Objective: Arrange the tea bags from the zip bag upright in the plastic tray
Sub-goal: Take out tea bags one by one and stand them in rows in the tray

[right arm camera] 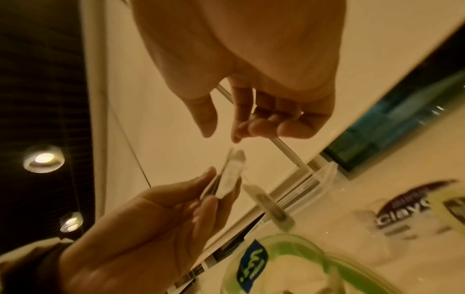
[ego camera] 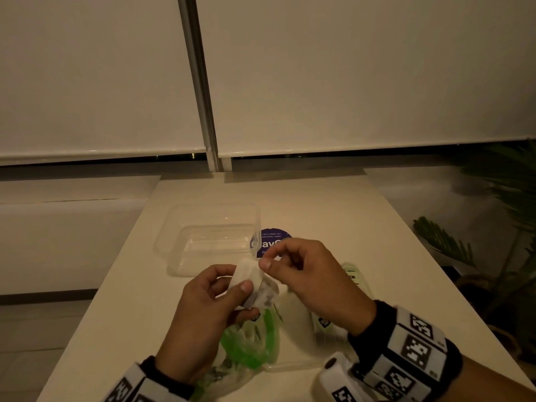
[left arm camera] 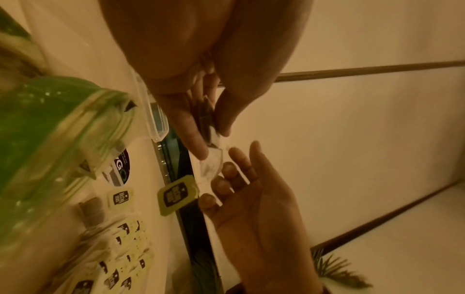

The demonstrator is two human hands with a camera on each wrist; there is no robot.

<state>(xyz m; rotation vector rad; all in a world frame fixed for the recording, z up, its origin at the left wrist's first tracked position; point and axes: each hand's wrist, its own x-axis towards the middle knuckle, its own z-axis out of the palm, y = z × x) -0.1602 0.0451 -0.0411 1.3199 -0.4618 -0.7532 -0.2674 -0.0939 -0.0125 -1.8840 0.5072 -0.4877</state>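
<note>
My left hand (ego camera: 245, 297) pinches a white tea bag (ego camera: 246, 272) between thumb and fingers, above the mouth of the green zip bag (ego camera: 249, 346). The bag's green tag (left arm camera: 177, 196) dangles below it. My right hand (ego camera: 268, 261) hovers at the tea bag's top edge with its fingers loosely curled; in the right wrist view its thumb and forefinger (right arm camera: 236, 135) stand apart, a little short of the tea bag (right arm camera: 230, 175). The clear plastic tray (ego camera: 162, 245) stands just beyond both hands and I see nothing in it.
Several loose tea bags (ego camera: 349, 271) lie on the white table to the right of the zip bag. A round purple sticker (ego camera: 271, 240) is beside the tray. A potted plant (ego camera: 507, 198) stands off the table's right edge. Window blinds close the back.
</note>
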